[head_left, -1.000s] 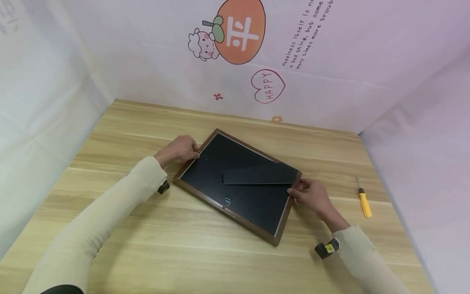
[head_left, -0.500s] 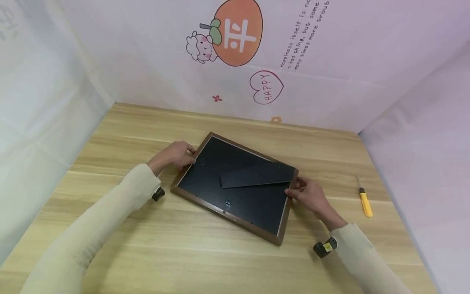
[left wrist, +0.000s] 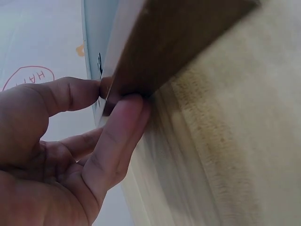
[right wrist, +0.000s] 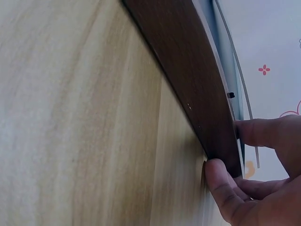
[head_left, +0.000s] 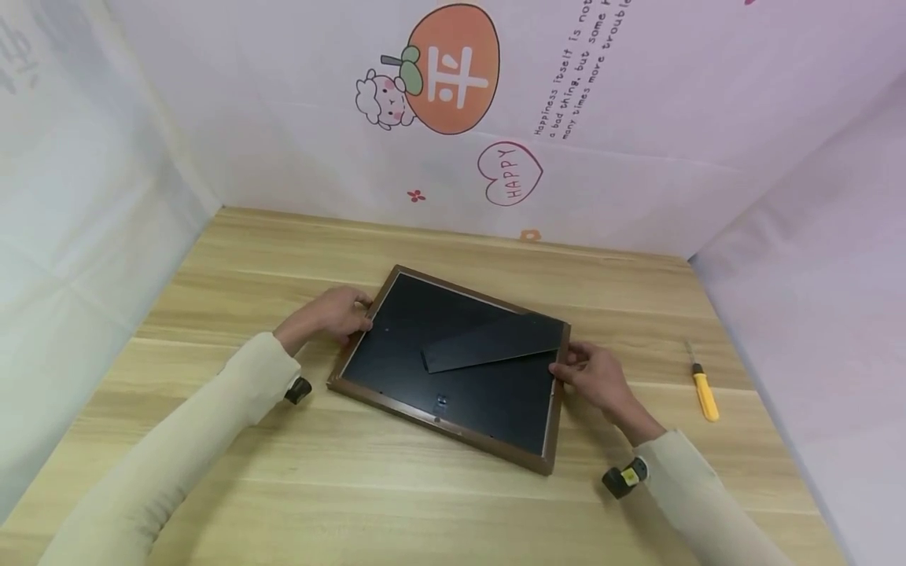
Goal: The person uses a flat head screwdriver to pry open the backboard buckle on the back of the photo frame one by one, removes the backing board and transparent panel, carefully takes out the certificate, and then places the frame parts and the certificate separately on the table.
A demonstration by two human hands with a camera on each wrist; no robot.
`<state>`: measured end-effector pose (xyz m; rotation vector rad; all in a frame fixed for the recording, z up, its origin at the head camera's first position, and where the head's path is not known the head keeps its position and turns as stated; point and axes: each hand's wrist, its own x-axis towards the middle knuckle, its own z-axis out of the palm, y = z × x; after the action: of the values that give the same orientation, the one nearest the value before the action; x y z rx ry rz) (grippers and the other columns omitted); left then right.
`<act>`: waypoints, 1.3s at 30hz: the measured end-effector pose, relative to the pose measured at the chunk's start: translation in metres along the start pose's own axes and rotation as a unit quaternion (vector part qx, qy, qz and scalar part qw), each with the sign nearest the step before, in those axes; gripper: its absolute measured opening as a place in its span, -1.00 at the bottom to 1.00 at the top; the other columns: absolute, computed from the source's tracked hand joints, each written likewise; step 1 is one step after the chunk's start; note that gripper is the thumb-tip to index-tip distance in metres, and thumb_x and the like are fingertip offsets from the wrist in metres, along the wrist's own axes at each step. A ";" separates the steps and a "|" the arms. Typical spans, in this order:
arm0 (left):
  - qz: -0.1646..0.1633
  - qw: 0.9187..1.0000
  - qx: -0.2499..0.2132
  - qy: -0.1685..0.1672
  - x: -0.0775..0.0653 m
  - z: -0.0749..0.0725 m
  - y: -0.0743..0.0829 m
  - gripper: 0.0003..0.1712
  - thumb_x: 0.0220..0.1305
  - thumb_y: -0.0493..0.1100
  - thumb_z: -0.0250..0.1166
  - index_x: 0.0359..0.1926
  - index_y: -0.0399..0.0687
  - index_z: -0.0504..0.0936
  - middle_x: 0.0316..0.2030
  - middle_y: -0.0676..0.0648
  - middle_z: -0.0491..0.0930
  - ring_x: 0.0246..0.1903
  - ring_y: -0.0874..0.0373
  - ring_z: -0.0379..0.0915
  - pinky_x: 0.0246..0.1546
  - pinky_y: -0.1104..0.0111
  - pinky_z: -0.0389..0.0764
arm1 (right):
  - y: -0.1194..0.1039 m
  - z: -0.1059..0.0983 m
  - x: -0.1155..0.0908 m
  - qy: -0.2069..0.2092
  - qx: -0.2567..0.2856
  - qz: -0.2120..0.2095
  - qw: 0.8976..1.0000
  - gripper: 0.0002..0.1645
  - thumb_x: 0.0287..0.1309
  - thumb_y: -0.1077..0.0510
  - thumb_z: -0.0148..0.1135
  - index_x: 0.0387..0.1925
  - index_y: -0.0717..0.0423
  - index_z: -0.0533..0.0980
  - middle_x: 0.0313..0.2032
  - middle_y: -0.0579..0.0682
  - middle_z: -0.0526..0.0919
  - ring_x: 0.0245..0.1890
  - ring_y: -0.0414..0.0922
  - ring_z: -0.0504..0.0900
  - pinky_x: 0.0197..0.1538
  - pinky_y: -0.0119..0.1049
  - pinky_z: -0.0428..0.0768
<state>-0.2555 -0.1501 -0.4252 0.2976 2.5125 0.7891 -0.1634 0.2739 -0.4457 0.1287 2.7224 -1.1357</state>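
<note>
A brown picture frame [head_left: 488, 450] lies back side up on the wooden table, its black backing board [head_left: 403, 354] facing the camera. A black stand leg [head_left: 488, 346] slants across the board from the right side. My left hand [head_left: 336, 313] pinches the frame's left edge, the thumb on the back and the fingers against the outer side, as the left wrist view shows. At the right edge my right hand [head_left: 598, 379] pinches the frame likewise, thumb on top and fingertips low on its brown side [right wrist: 188, 70]. The frame's front is hidden.
On the table's right side lies a screwdriver [head_left: 704, 389] with a yellow handle. White printed cloth [head_left: 616, 189] stands behind the table and at both sides. Bare wood [head_left: 340, 495] shows in front of the frame.
The picture frame has turned slightly counterclockwise, its left end coming toward the person with my left hand. My right hand has hardly moved, and the screwdriver lies where it was.
</note>
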 end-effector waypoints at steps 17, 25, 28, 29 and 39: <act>-0.020 0.998 -0.062 -0.003 -0.014 0.012 0.001 -0.82 0.30 -0.26 0.27 -0.19 -0.27 0.46 -0.34 -0.16 0.60 -0.58 0.19 0.55 -0.47 0.42 0.62 | 0.001 -0.004 0.005 0.035 -0.020 0.012 0.999 -0.43 0.24 0.05 0.32 0.14 0.36 0.51 -0.09 0.26 0.69 -0.25 -0.12 0.69 -0.33 -0.47 0.62; -0.021 0.995 -0.090 -0.037 -0.019 0.015 0.005 -0.74 0.31 -0.31 0.24 -0.41 -0.17 0.30 -0.46 -0.08 0.47 -0.54 0.15 0.54 -0.44 0.39 0.70 | 0.000 -0.006 0.012 0.069 -0.038 0.001 0.997 -0.49 0.25 0.08 0.31 0.12 0.33 0.54 -0.05 0.28 0.69 -0.19 -0.02 0.71 -0.34 -0.49 0.63; -0.017 0.994 -0.091 -0.049 -0.020 0.016 0.005 -0.77 0.31 -0.31 0.23 -0.34 -0.20 0.30 -0.44 -0.12 0.49 -0.52 0.13 0.56 -0.43 0.38 0.70 | 0.001 -0.006 0.015 0.073 -0.040 0.001 0.997 -0.49 0.26 0.09 0.30 0.13 0.33 0.53 -0.03 0.29 0.69 -0.16 0.01 0.72 -0.34 -0.50 0.63; -0.018 0.994 -0.089 -0.052 -0.020 0.016 0.005 -0.78 0.32 -0.31 0.23 -0.32 -0.22 0.31 -0.43 -0.13 0.50 -0.51 0.12 0.57 -0.43 0.38 0.70 | 0.001 -0.006 0.015 0.075 -0.041 0.001 0.996 -0.49 0.26 0.09 0.30 0.13 0.34 0.53 -0.02 0.29 0.68 -0.15 0.03 0.72 -0.34 -0.50 0.63; -0.016 0.995 -0.071 -0.067 -0.025 0.019 0.008 -0.80 0.33 -0.28 0.22 -0.28 -0.23 0.32 -0.42 -0.15 0.56 -0.52 0.11 0.61 -0.42 0.37 0.70 | 0.005 -0.003 0.019 0.084 -0.043 0.004 0.996 -0.52 0.26 0.09 0.30 0.12 0.31 0.55 -0.03 0.27 0.69 -0.12 0.03 0.71 -0.34 -0.53 0.58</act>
<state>-0.2237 -0.1431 -0.4245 0.2510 2.3176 0.8999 -0.1820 0.2798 -0.4514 0.2319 2.9099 -1.0490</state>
